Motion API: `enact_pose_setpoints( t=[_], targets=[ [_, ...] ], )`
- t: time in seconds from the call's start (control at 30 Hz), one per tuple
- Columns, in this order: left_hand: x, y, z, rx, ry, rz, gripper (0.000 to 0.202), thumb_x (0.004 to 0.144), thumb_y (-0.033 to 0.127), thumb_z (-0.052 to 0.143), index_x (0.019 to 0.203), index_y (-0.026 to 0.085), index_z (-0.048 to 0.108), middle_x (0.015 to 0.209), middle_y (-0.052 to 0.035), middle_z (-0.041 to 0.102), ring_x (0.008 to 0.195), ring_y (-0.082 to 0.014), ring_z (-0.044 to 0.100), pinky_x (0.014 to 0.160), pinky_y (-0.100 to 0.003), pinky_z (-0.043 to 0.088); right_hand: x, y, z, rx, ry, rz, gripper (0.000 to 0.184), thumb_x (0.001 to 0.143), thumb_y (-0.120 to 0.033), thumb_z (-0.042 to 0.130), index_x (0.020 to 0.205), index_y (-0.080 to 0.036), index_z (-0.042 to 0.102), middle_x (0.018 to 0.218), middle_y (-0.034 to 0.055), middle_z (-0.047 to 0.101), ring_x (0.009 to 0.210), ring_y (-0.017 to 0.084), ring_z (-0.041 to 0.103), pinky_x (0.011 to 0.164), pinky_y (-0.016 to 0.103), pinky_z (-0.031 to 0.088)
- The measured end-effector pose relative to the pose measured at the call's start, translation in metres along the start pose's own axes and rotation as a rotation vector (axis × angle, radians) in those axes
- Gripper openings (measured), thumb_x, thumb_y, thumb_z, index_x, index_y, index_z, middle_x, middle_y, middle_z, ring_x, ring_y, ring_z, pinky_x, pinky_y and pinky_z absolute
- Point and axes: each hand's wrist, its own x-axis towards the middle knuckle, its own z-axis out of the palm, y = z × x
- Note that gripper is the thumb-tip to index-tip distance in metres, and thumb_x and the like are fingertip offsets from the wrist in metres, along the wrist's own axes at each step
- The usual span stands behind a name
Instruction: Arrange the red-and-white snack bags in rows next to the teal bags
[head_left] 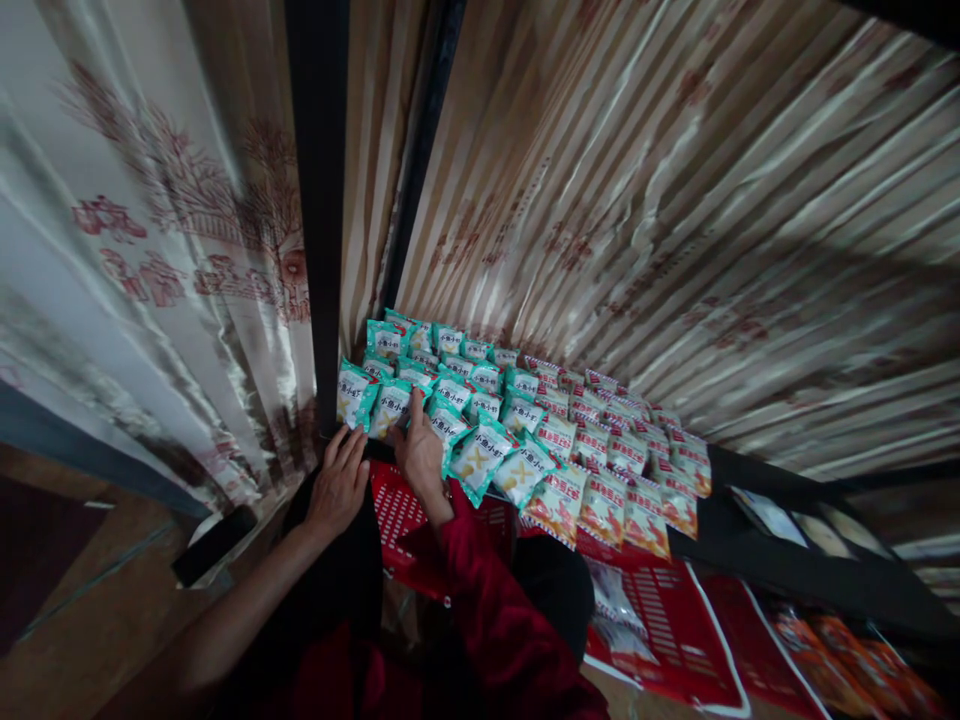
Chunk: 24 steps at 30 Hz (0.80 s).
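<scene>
Rows of small green-and-white snack packets lean upright on a dark shelf. My left hand has its fingers stretched out at the shelf's front edge, touching or just below the leftmost green packet. Against the lower right corner of a neighbouring green packet rests my right hand, in a red sleeve, with two digits apart; its other fingers are partly hidden. Neither hand clearly grips anything. To the right stand rows of red-and-white snack packets.
A pleated, printed curtain hangs behind the shelf, with a dark post at left. Red baskets stand below, one holding clear-wrapped packs. Orange packages lie lower right. Flat items sit on the shelf's right part.
</scene>
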Motion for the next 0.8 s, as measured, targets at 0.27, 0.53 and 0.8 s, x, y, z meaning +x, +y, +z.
enact_pose_setpoints(
  t=[0.27,0.53,0.8],
  targets=[
    [-0.002,-0.004,-0.001,0.014,-0.005,0.031,0.045,0.094,0.024,0.030,0.136,0.010,0.039,0.140,-0.0128,0.045,0.138,-0.0245,0.025,0.110,-0.047,0.034,0.005,0.006,0.003,-0.022,-0.042,-0.053,0.075,0.087,-0.021,0.049,0.148,-0.014,0.005,0.103,0.0120,0.064,0.085,0.020,0.065,0.071,0.027,0.046],
    [-0.004,-0.004,-0.007,0.115,-0.063,0.083,0.045,0.091,0.024,0.037,0.134,0.012,0.045,0.144,-0.0115,0.040,0.139,-0.0279,0.022,0.109,-0.049,0.035,0.004,0.010,0.007,0.046,-0.056,-0.044,0.080,0.087,-0.023,0.050,0.148,-0.018,-0.002,0.104,0.0104,0.062,0.086,0.019,0.064,0.072,0.026,0.047],
    [0.015,-0.007,-0.005,0.180,-0.024,0.240,0.046,0.089,0.015,0.036,0.135,0.014,0.045,0.146,-0.0105,0.037,0.141,-0.0276,0.018,0.108,-0.049,0.033,0.005,0.012,0.010,0.096,-0.042,-0.050,0.077,0.086,-0.022,0.051,0.148,-0.019,0.005,0.104,0.0103,0.062,0.086,0.018,0.065,0.073,0.026,0.049]
  ],
)
